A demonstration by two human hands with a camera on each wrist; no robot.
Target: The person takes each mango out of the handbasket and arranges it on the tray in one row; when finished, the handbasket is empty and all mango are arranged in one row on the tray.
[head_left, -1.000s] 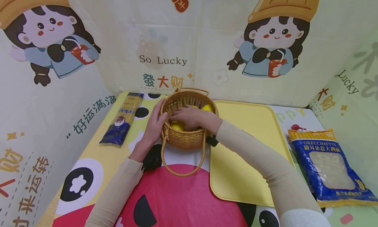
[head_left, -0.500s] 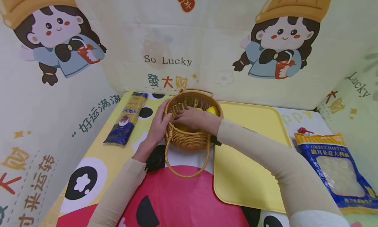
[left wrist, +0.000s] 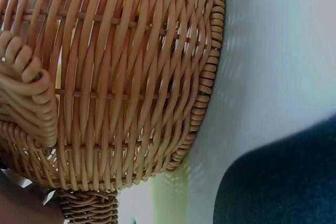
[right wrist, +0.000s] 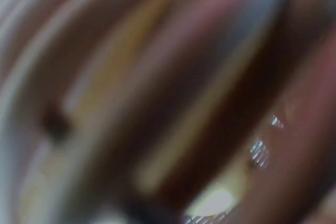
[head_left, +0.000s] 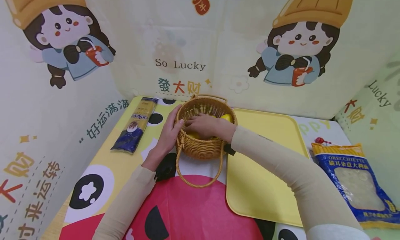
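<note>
A round wicker basket [head_left: 203, 149] stands at the back middle of the table, one looped handle folded down in front. My left hand [head_left: 168, 134] grips its left side, thumb at the rim and fingers along the outside. My right hand [head_left: 207, 125] is down inside the basket, back of the hand up, over yellow things. Its fingertips are hidden, so I cannot tell whether they hold one. A lemon-like yellow fruit [head_left: 227, 117] shows beside the right wrist. The basket's woven wall [left wrist: 121, 77] fills much of the left wrist view; the right wrist view is blurred weave.
Right of the basket lies a yellow tray [head_left: 256, 184], with my right forearm across it. Farther right are a blue bag of orecchiette [head_left: 359, 184] and a red lollipop [head_left: 320, 140]. A long pasta packet [head_left: 135, 125] lies at the left. Printed cloth walls stand around the table.
My right hand shifts slightly within the basket, and the yellow fruit under it is now mostly covered. My left hand keeps its grip. The head view has swung a little left.
</note>
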